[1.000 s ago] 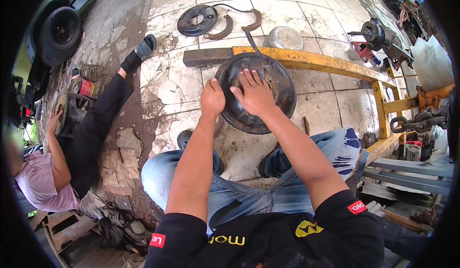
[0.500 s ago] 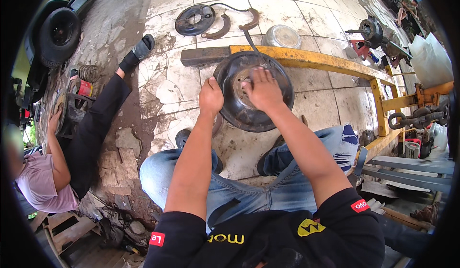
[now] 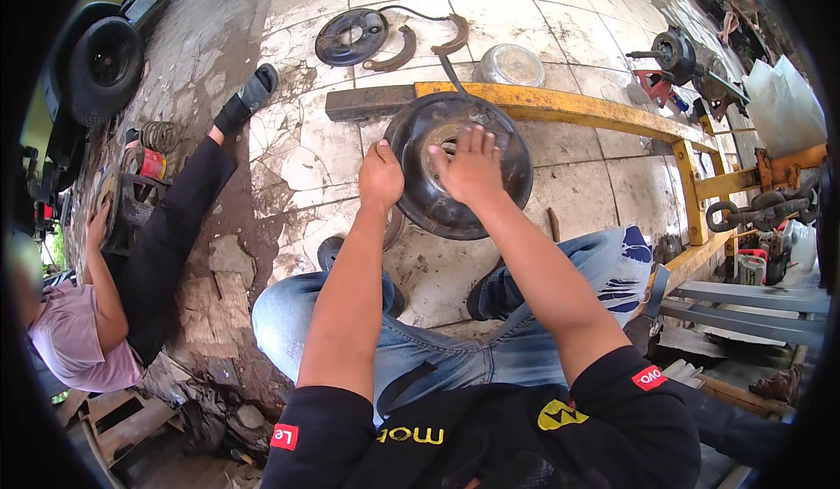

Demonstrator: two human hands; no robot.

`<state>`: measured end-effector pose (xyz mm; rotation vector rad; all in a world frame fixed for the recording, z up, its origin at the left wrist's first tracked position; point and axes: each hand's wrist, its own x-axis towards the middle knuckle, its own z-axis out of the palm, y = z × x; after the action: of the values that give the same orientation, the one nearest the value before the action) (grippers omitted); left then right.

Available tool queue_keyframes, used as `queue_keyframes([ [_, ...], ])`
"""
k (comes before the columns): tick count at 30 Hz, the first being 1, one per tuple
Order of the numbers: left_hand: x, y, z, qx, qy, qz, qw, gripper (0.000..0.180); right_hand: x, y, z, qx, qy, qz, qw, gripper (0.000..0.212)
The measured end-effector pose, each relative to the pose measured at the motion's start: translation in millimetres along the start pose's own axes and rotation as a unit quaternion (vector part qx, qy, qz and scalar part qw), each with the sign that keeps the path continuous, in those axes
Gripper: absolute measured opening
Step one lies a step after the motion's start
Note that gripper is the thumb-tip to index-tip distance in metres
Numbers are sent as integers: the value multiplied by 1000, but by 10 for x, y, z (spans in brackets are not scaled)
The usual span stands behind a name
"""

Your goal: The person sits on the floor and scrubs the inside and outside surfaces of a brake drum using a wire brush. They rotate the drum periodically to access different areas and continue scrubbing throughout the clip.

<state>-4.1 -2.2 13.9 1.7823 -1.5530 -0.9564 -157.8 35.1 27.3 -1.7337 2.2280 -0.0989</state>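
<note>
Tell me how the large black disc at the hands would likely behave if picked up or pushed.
The black disc looks like metal, so it is probably stiff and fairly heavy. Its round rim suggests it could roll if stood on edge. The shiny, grimy face beneath the right hand may feel slippery.

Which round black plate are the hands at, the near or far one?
The near plate: the left hand is at its left rim, the right hand open over its face. The far plate lies on the tiles, clear of both.
</note>
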Motion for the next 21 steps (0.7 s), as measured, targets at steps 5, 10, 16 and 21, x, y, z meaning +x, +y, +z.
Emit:
queue_keyframes([
  [5, 24, -28, 41, 11, 3, 4, 1000, 50, 30, 154, 60, 16, 9, -79, 997, 79],
  [10, 7, 19, -37, 1, -15, -17, 1000, 50, -254, 341, 4, -10, -25, 49, 998, 80],
  [16, 45, 4, 86, -2, 2, 12, 1000, 50, 130, 91, 124, 64, 26, -134, 989, 80],
  [21, 38, -52, 58, 4, 7, -4, 1000, 52, -146, 454, -28, 28, -24, -61, 997, 80],
])
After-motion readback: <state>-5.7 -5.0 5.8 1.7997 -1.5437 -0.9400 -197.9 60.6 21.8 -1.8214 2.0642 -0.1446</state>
